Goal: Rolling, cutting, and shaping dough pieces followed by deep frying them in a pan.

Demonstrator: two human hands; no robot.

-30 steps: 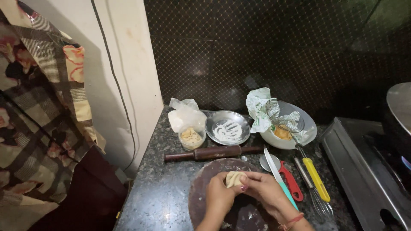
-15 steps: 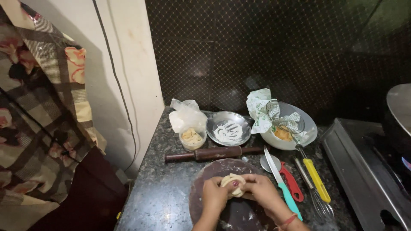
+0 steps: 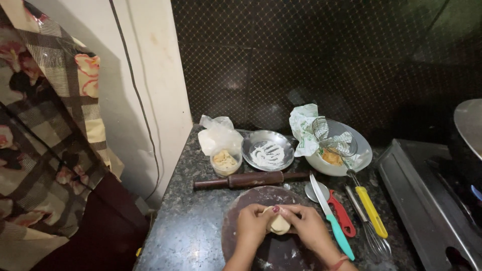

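Both hands meet over the round dark rolling board (image 3: 236, 221) at the near edge of the worktop (image 3: 191, 226). Left hand (image 3: 252, 224) and right hand (image 3: 307, 228) close together around a pale lump of dough (image 3: 277, 224), fingers curled in, thumbs on top; neither hand is spread.

Change from a second ago: the dough sat higher and looked looser between the fingertips; now it sits lower, nearer the board's middle, and the hands wrap it more fully. Judged from that, the shaping is going from pinching toward rounding into a ball.

Behind the board: a wooden rolling pin (image 3: 251, 179) lies crosswise, untouched. Further back, a small tub (image 3: 226, 161) with a clear bag behind it, a steel plate (image 3: 267, 150) dusted with flour, and a white bowl (image 3: 362, 155) with a wire skimmer and crumpled paper.

Right of the board: a teal-handled knife (image 3: 334, 226), a red-handled tool (image 3: 342, 216), a yellow-handled utensil (image 3: 370, 211), a whisk (image 3: 376, 242). Stove (image 3: 427, 200) at the right edge.
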